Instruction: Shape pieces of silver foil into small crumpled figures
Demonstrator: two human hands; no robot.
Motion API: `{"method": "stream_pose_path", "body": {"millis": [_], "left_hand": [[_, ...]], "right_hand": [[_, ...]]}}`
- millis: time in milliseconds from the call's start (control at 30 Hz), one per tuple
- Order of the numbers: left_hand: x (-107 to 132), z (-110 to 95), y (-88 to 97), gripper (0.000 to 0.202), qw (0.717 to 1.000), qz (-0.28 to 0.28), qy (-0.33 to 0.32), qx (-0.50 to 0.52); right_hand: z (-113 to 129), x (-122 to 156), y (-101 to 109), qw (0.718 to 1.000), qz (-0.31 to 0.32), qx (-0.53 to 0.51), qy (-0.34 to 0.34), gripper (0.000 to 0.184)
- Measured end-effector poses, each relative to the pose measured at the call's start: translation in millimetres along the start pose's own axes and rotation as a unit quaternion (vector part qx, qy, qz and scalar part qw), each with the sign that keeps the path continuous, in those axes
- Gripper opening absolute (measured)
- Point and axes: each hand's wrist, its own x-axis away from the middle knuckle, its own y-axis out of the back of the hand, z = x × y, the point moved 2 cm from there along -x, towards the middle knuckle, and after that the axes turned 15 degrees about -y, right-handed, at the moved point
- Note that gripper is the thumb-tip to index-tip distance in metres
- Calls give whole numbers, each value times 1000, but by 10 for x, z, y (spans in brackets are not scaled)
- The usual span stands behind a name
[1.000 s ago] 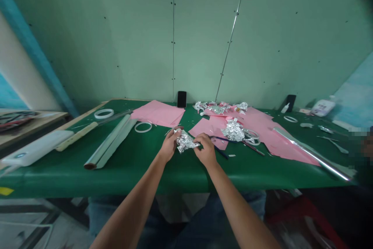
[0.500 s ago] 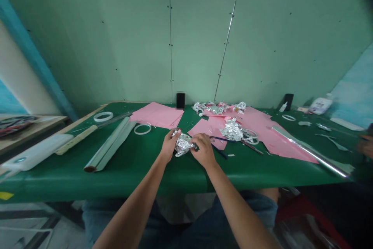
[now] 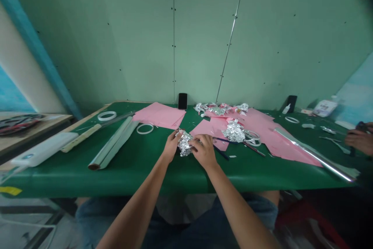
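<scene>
A crumpled wad of silver foil [image 3: 185, 143] sits between my two hands just above the green table [image 3: 140, 171]. My left hand [image 3: 171, 146] grips its left side with curled fingers. My right hand [image 3: 203, 150] closes over its right side, pressing it. Another crumpled foil lump [image 3: 232, 131] lies on pink paper [image 3: 208, 128] just right of my hands. A dark pen [image 3: 220, 152] lies next to my right hand.
Foil rolls [image 3: 115, 143] and white tape rings [image 3: 145, 128] lie to the left, a long foil tube [image 3: 314, 155] to the right. A phone [image 3: 182, 101] leans on the wall. Another person's hand [image 3: 358, 140] is at the right edge.
My hands have drawn closer together and the foil wad has become smaller and more compact. The other person's hand has come further into view at the right.
</scene>
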Motion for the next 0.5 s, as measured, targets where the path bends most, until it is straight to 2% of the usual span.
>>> {"method": "stream_pose_path", "body": {"millis": [167, 367, 500], "left_hand": [[46, -90, -95, 53, 998, 36, 24, 52], [35, -68, -64, 49, 996, -8, 25, 91], [27, 6, -54, 48, 996, -1, 24, 84]], "right_hand": [[-69, 2, 17, 998, -31, -44, -26, 25], [-56, 10, 6, 998, -33, -28, -38, 30], [-11, 9, -38, 1000, -17, 10, -11, 36]]}}
